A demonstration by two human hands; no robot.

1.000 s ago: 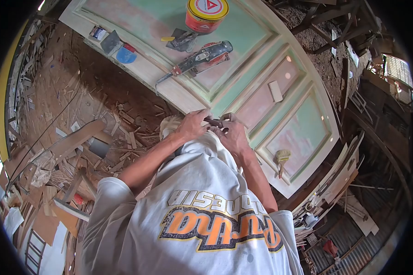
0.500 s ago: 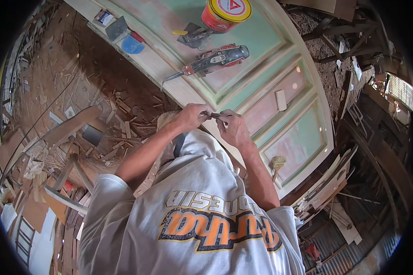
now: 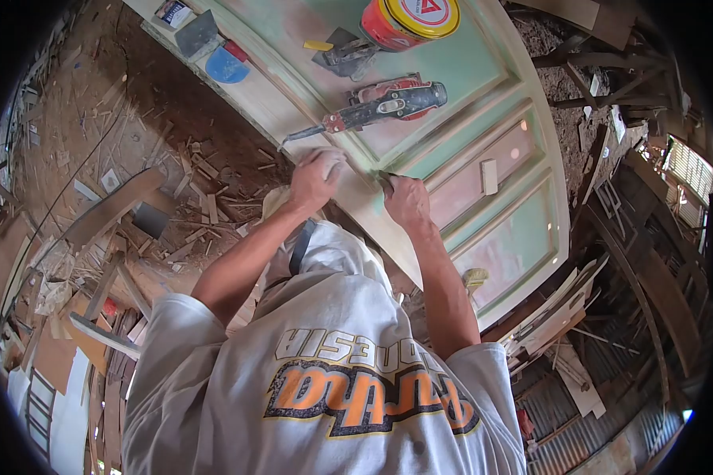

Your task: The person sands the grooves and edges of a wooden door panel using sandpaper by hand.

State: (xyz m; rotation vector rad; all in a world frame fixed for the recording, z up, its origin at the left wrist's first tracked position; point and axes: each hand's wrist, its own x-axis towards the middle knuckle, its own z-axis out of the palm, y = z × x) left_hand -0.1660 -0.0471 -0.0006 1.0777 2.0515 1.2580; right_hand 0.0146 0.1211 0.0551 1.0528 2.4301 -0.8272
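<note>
A panelled door (image 3: 483,315), patched in green and pink with pale mouldings, lies in front of me. My right hand (image 3: 408,199) is closed over a small dark folded piece (image 3: 386,179), which looks like sandpaper, and presses it to the moulding near a panel corner. Most of that piece is hidden by the fingers. My left hand (image 3: 317,180) rests on the door's near edge, holding nothing, with its fingers loosely bent and apart. Just beyond it lies a black and red power tool (image 3: 388,105), its cord end towards me.
On the door stand a red and yellow can (image 3: 408,22), putty knives (image 3: 345,54), a blue scraper (image 3: 226,66), a pale block (image 3: 489,176) and a brush (image 3: 474,279). Wood scraps (image 3: 206,186) litter the floor at left; boards (image 3: 562,305) lean at right.
Both hands were together on the small dark piece. They have parted: the left came down on the door edge, and the right carried the piece to the moulding. The view shifted slightly.
</note>
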